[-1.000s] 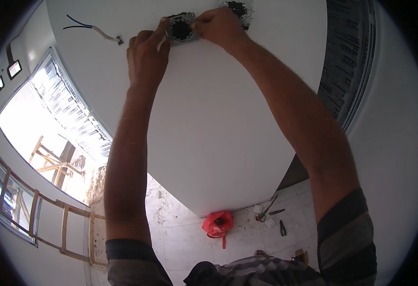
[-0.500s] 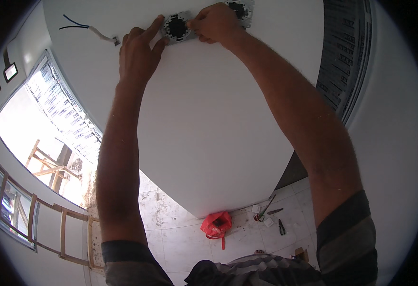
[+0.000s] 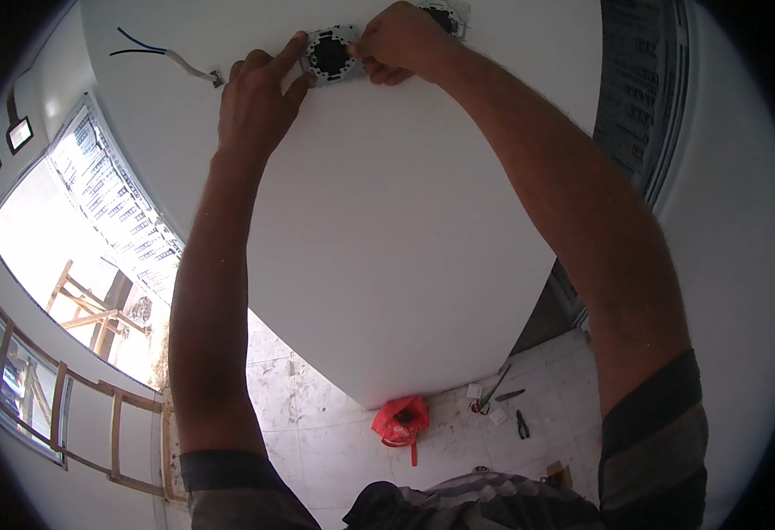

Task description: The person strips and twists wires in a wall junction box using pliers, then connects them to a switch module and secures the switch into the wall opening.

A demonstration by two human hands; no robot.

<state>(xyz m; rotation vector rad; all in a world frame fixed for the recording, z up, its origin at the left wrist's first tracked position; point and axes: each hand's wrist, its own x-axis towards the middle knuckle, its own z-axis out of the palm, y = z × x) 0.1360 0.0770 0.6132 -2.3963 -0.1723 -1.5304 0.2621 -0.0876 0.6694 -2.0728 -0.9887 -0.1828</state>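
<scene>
A wall switch mechanism, with a grey metal mounting frame and a black round centre, sits high on the white wall. My left hand grips its left edge, index finger above and thumb below. At its right edge my right hand is closed in a pinch; the fingers hide whatever lies between them. A second similar mechanism is partly covered behind my right hand. To the left of my left hand, a grey cable with two bared-out dark wires sticks out of a small box in the wall.
On the tiled floor below lie a red bag, pliers, a knife-like tool and small white pieces. A wooden ladder-like frame stands at the left, near a bright opening. A dark film-covered panel borders the wall at right.
My right hand has turned slightly at the mechanism's right edge, and its forearm has swung a little to the right. My left hand keeps its place, its forearm shifting slightly left.
</scene>
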